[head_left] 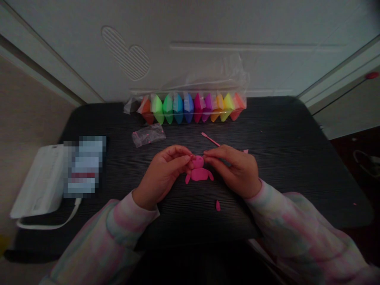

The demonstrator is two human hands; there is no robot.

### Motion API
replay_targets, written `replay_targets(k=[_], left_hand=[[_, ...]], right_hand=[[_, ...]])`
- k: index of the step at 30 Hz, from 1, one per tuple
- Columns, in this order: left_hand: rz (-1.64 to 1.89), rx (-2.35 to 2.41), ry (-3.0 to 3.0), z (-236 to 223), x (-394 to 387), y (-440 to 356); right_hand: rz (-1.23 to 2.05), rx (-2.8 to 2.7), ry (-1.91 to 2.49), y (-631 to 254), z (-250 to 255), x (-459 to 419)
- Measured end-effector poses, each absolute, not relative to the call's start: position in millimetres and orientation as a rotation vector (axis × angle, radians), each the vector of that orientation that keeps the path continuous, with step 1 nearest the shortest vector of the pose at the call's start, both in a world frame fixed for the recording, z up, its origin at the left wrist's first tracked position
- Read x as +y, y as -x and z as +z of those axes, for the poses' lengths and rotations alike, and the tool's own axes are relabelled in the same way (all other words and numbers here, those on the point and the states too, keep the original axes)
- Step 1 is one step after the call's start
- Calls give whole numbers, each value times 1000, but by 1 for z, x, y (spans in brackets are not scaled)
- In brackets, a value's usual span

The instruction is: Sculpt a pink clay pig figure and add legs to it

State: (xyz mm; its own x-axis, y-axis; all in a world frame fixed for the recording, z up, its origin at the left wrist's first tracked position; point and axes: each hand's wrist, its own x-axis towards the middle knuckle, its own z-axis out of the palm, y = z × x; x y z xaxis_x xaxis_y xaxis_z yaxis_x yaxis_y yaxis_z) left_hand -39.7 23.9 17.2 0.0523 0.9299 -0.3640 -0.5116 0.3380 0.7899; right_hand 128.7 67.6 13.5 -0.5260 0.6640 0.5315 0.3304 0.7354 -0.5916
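Closely, left fingers [177, 162] and right fingers [216, 152] pinched at one pink figure [199, 174]; one loose piece [218, 206] nearer.

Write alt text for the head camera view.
Bare left hand and right hand flank the round head of a small pink clay figure on a black tabletop; beyond lie a slim pink tool and a row of multicoloured clay packets.

Both forearms reach forward and angle inward, the sleeves ending at the wrists. The left hand [166, 172] has its thumb and index finger brought close together, pointing right, with the other fingers curled beneath. The right hand [234, 166] mirrors it, palm turned inward, thumb and forefinger extended left, fingertips near the left's.
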Motion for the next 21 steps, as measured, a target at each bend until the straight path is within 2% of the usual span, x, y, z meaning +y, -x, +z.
replay_targets(k=[21], left_hand=[[877,926,-506,23,16,35]], right_hand=[[633,-2107,561,-125,15,66]])
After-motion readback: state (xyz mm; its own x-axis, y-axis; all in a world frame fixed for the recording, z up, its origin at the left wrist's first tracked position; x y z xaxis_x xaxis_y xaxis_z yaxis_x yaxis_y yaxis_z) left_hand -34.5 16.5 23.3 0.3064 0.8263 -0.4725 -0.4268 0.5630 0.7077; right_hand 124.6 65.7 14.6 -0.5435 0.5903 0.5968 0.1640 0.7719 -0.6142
